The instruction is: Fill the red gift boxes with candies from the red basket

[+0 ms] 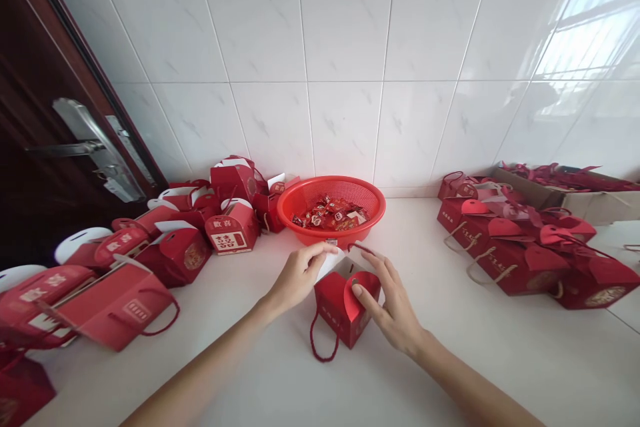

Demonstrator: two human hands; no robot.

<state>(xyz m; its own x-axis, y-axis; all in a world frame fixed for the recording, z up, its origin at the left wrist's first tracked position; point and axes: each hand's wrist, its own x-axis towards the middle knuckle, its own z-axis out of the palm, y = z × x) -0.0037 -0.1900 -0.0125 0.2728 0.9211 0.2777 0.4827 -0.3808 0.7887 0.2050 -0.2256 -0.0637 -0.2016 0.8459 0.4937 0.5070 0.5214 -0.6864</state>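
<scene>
A small red gift box [336, 303] with a dark red cord handle stands on the white surface, its top partly open. My left hand [300, 273] pinches a flap with a white inner side at the box's back left. On the right side, my right hand [395, 303] grips the box, thumb pressed on a rounded red flap and fingers reaching to the far edge. One cord loop hangs at the front left. Just behind the box is a red plastic basket [330, 238] with wrapped sweets [335, 215] in it. The inside of the box is mostly hidden.
Many red gift boxes [173, 253] crowd the left side, several with flaps up. More red boxes [530, 267] with ribbons stand at the right, beside a cardboard tray [595, 205] of dark red items. A tiled wall [345, 127] rises behind; a door [45, 113] is far left.
</scene>
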